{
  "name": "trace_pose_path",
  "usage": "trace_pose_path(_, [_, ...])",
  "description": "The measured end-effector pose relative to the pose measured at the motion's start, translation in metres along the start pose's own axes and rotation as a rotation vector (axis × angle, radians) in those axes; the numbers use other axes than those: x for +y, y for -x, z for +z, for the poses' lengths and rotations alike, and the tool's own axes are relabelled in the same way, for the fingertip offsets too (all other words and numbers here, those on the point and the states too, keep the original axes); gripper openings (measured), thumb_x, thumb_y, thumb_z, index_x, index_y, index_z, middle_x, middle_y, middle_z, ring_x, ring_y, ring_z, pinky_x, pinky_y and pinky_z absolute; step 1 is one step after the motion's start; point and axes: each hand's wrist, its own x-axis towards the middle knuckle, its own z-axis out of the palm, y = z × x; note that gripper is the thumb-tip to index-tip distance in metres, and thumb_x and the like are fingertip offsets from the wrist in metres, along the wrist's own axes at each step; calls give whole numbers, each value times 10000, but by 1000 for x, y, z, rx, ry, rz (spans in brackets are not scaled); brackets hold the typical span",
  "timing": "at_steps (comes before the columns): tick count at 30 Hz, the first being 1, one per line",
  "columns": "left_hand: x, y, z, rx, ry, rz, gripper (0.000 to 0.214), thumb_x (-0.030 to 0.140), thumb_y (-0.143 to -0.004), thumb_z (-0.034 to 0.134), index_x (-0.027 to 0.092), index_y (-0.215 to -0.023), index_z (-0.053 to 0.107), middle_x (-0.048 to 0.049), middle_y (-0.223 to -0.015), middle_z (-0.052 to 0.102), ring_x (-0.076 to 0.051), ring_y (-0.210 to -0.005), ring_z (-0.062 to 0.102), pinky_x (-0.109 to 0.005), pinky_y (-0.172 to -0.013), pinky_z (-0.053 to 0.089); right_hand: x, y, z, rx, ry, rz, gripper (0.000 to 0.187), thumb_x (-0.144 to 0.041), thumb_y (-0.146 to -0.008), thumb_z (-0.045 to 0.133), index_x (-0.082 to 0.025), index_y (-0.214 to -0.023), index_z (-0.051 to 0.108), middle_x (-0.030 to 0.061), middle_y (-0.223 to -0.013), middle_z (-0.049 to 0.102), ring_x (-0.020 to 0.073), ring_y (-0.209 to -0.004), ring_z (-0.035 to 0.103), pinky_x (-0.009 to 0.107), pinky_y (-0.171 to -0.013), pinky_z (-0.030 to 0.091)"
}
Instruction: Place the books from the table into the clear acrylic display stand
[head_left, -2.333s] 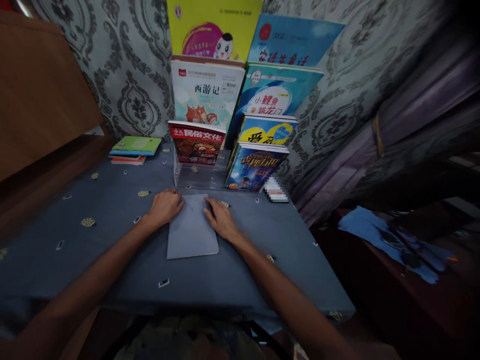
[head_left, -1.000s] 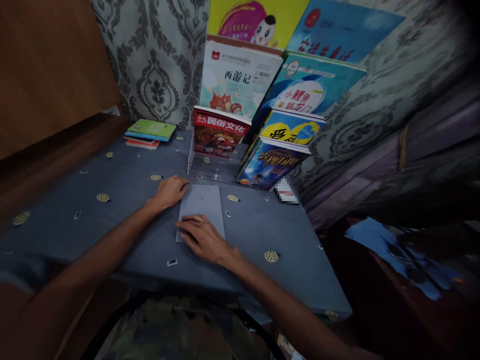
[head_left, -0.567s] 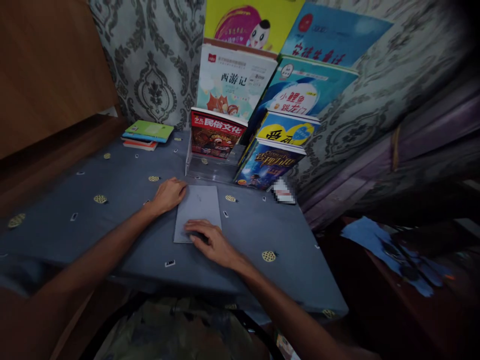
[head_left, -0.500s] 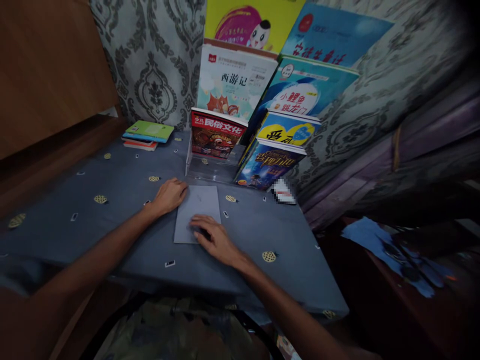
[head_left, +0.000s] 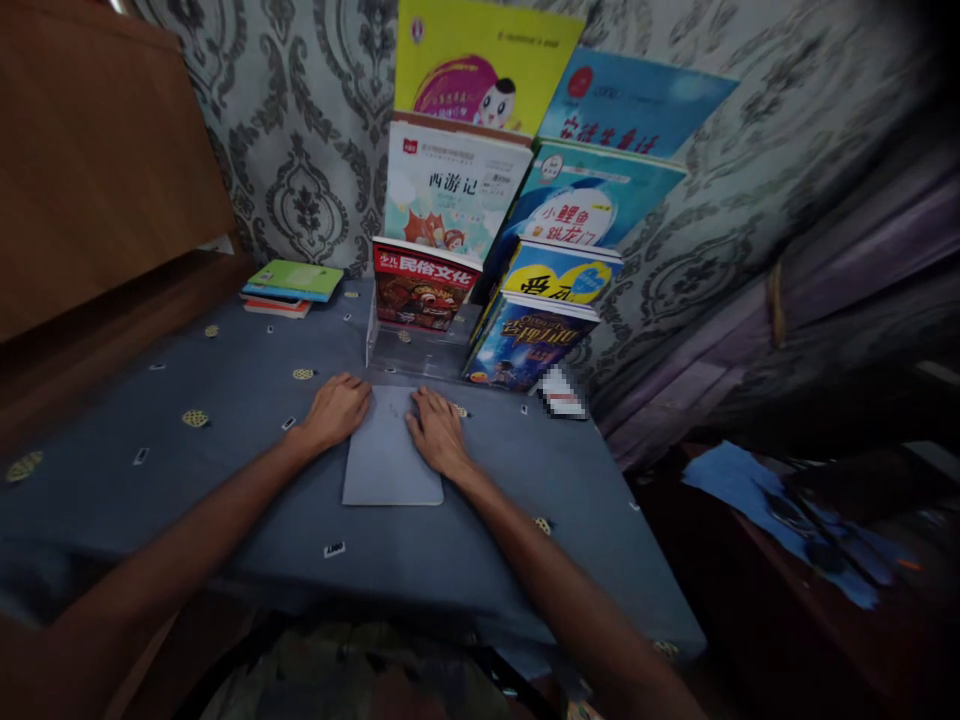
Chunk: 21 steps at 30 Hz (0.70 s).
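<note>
A thin, plain pale-grey notebook (head_left: 391, 465) with rounded corners at its right side lies flat on the table, closed. At its upper left edge rests my left hand (head_left: 339, 412), fingers stretched forward and slightly bent, palm down. My right hand (head_left: 438, 428) lies palm down over the upper right edge, its fingers extended and a little spread. Neither hand grips anything; both touch or nearly touch the notebook's sides. Just beyond it stands a clear acrylic book rack (head_left: 405, 352).
Colourful children's books stand in tiers in the rack, among them a red one (head_left: 420, 290) and a dark blue one (head_left: 525, 345). A small book stack (head_left: 292, 285) lies at the back left. Patterned cloth covers the table (head_left: 247, 400). A blue cloth (head_left: 750, 490) lies on the right.
My right hand has moved from the notebook's lower middle up to its upper right edge. The left hand stays at the upper left. The camera view has tipped up slightly.
</note>
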Motion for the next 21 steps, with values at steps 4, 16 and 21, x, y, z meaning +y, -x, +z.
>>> trace_pose_path(4, [1,0,3,10,5,-24,307,216,-990,405,172,-1064,699,-133,-1071,678,-282,-1068,594,-404,-933,463,-2,3,3,12,54,10,449,-279,-1009,429,-121,-1421,513,191,-1540,475,299,-1452,402,537,-1189,285])
trace_pose_path(16, [-8,-4,12,77,173,-114,297,214,-943,450,182,-1126,682,-118,-1095,697,-271,-1076,627,-422,-986,492,-9,6,1,25,106,39,431,-256,-1006,433,-137,-1406,542,190,-1527,493,316,-1451,418,559,-1198,284])
trace_pose_path(21, [-24,-14,26,174,853,-290,339,181,-813,526,186,-1131,642,-63,-1043,706,-185,-856,682,-354,-814,574,-8,6,2,30,103,47,435,-235,-1003,426,-110,-1404,539,209,-1522,492,327,-1446,423,574,-1195,298])
